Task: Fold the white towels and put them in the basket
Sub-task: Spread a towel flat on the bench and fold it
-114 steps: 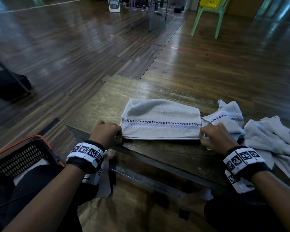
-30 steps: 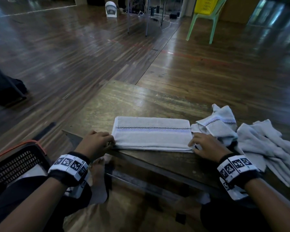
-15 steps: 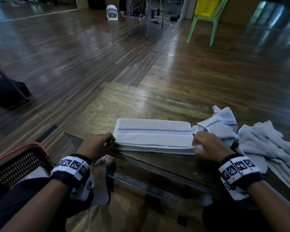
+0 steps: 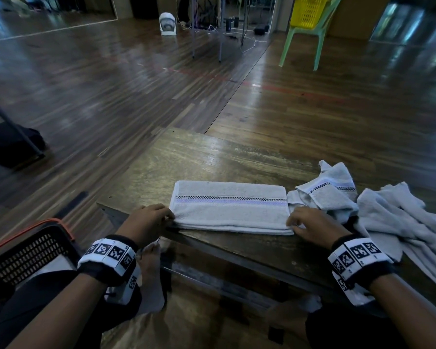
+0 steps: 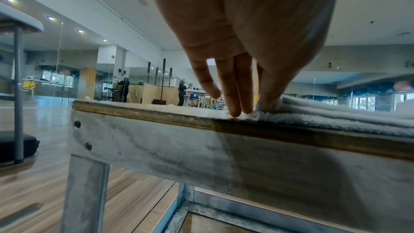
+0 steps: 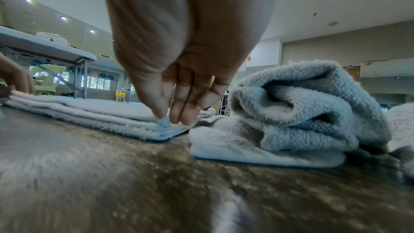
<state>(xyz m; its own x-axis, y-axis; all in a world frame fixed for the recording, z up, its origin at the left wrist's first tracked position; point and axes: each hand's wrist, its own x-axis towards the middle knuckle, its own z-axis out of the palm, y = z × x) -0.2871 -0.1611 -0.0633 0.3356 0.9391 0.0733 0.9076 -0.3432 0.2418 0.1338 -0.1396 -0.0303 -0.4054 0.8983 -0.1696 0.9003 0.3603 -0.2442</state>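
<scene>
A white towel (image 4: 229,207) with a checked stripe lies folded into a long narrow strip near the front edge of the wooden table (image 4: 186,157). My left hand (image 4: 168,217) pinches its near left corner, thumb on the cloth (image 5: 336,114) and fingertips (image 5: 237,109) at the table edge. At the other end my right hand (image 4: 291,222) pinches the near right corner of the top layer (image 6: 164,122) between thumb and fingers. The black basket (image 4: 30,250) with an orange rim stands on the floor at my lower left, something white inside it.
Right of the folded towel lies a crumpled striped towel (image 4: 327,195), seen close in the right wrist view (image 6: 302,112), and beyond it a loose pile of white towels (image 4: 400,222). My knees are under the table's front edge. A green chair (image 4: 305,34) stands far back.
Since 3.8 s ago the towel has been folded into a narrower strip. Over the last second both hands have stayed at its near corners with only slight shifts.
</scene>
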